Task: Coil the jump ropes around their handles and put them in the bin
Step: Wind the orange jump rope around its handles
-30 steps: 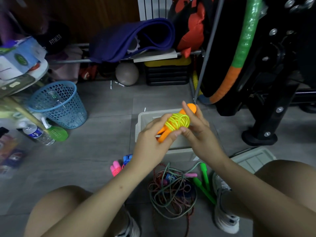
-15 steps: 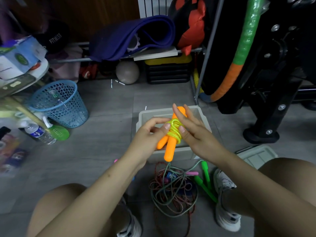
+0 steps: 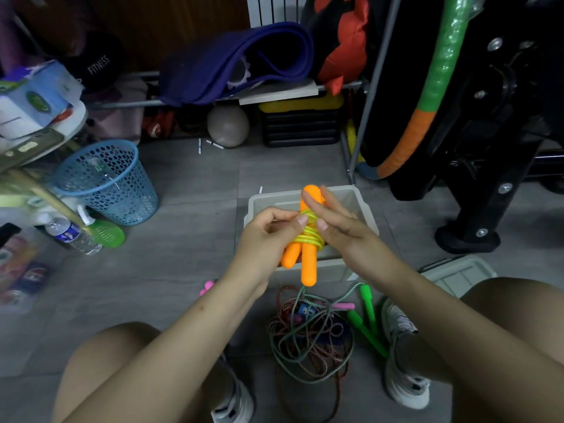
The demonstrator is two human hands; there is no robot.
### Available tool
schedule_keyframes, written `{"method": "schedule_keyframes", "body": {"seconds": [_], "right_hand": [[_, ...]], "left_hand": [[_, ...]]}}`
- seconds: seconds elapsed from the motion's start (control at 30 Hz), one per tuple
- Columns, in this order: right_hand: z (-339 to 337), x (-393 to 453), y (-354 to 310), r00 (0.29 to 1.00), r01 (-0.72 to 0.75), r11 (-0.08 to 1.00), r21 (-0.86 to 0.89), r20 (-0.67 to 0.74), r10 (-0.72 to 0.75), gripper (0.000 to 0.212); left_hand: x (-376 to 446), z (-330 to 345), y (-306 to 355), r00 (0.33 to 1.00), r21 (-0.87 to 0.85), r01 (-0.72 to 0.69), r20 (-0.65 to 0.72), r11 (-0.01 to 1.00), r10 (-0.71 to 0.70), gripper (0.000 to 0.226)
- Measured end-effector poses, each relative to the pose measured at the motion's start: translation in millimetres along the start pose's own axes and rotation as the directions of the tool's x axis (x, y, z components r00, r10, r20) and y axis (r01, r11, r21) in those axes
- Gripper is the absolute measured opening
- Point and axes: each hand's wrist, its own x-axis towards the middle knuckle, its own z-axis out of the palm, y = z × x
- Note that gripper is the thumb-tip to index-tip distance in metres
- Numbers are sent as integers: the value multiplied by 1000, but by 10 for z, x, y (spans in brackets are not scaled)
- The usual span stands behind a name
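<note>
2 smooth orange plastic handles (image 3: pixel 308 257), bound by glossy yellow cord (image 3: pixel 309 233), are gripped by the left hand (image 3: pixel 268 236) and pinched by the right hand (image 3: pixel 341 227) above the grey rectangular bin (image 3: pixel 363 203). Tangled braided ropes (image 3: pixel 308 340) are heaped on the tiled floor (image 3: pixel 183 239) below.

A blue mesh basket (image 3: pixel 106 181) stands on the grey floor (image 3: pixel 189 239) at the left, a water bottle (image 3: pixel 71 235) lying near it. A purple mat (image 3: pixel 232 65) lies on a low shelf (image 3: pixel 277 91), a grey ball (image 3: pixel 228 126) and a black crate (image 3: pixel 300 123) beneath. A green-and-orange hoop (image 3: pixel 433 96) leans at the right.
</note>
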Motion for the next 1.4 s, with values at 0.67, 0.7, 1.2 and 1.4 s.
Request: {"method": "schedule_keyframes", "body": {"seconds": [0.67, 0.7, 1.2, 1.4], "right_hand": [[5, 26, -19, 979, -148, 791, 594, -26, 202, 73], [-1, 28, -24, 980, -140, 803, 579, -37, 198, 73], [-19, 45, 13, 975, -176, 824, 538, -18, 220, 68], [20, 32, -46, 960, -170, 807, 566, -91, 266, 62]], "left_hand": [[50, -16, 145, 987, 221, -154, -10, 963, 160, 17], [78, -42, 168, 989, 261, -149, 26, 954, 148, 18], [188, -149, 144, 907, 539, -419, 289, 731, 306, 28], [131, -27, 94, 817, 475, -559, 175, 680, 550, 7]]}}
